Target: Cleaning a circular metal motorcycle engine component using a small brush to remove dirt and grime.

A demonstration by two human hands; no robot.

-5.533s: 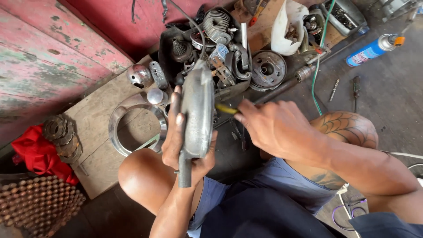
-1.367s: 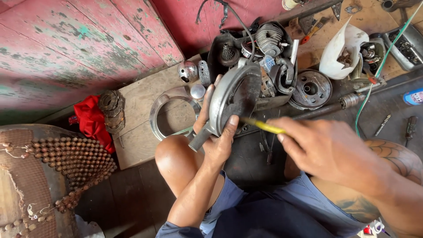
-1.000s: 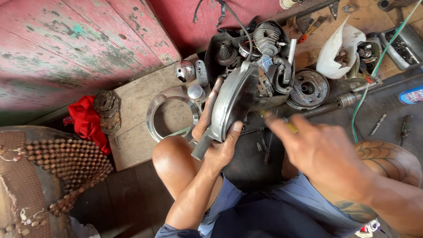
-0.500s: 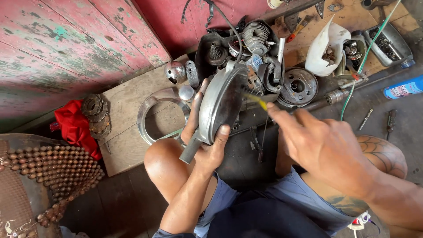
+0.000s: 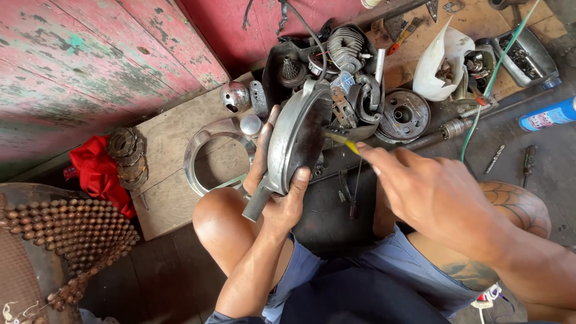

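Left hand [image 5: 282, 198] grips the metal cover [image 5: 294, 141] upright above the knee, right hand [image 5: 432, 192] closed on a yellow tool [image 5: 341, 140] at its inner face; brace cover firmly, work tip lightly.

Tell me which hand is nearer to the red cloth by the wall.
Left. The left hand, gripping the grey metal cover, is off to the right of the red cloth. The right hand, holding a yellow-handled tool, lies farther right still, beyond the cover.

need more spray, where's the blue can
In the head view the blue can lies on its side at the far right edge, on the grey floor just right of the green cord, beyond the right hand.
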